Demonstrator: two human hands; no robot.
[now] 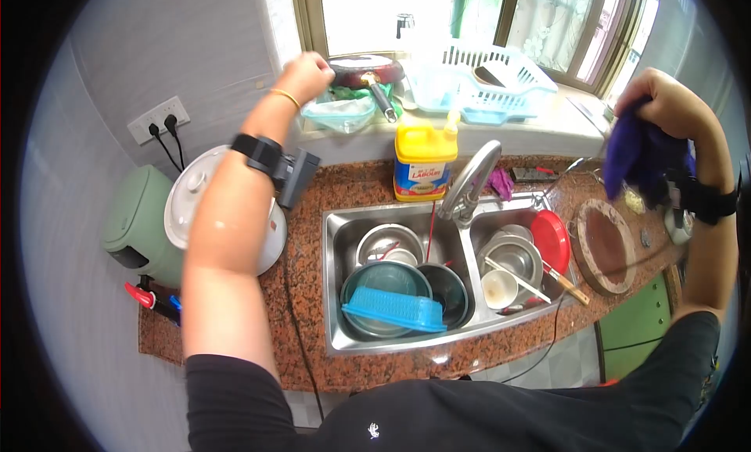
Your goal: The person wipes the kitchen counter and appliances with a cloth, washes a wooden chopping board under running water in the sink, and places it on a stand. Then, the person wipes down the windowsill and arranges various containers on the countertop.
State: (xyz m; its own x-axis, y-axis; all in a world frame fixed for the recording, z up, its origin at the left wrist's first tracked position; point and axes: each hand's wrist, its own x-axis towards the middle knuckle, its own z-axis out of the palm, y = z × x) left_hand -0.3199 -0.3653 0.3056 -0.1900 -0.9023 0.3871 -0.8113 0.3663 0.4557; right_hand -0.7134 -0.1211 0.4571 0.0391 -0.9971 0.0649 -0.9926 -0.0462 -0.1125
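My left hand [307,77] is closed at the left end of the window sill, beside a dark red pan [361,71] with a black handle. Whether its fingers grip the pan or something else is hidden. Just below it lies a light blue container [340,116] with a plastic bag. On the far right, my right hand [665,104] is closed on a purple cloth [637,151], which hangs down above the counter's right side.
A double sink [332,276] holds bowls, a blue basket [395,307] and a red plate [550,242]. Behind it stand a faucet [479,174] and a yellow jug [425,151]. A light blue rack [446,88] sits on the sill; a green appliance [137,217] stands left.
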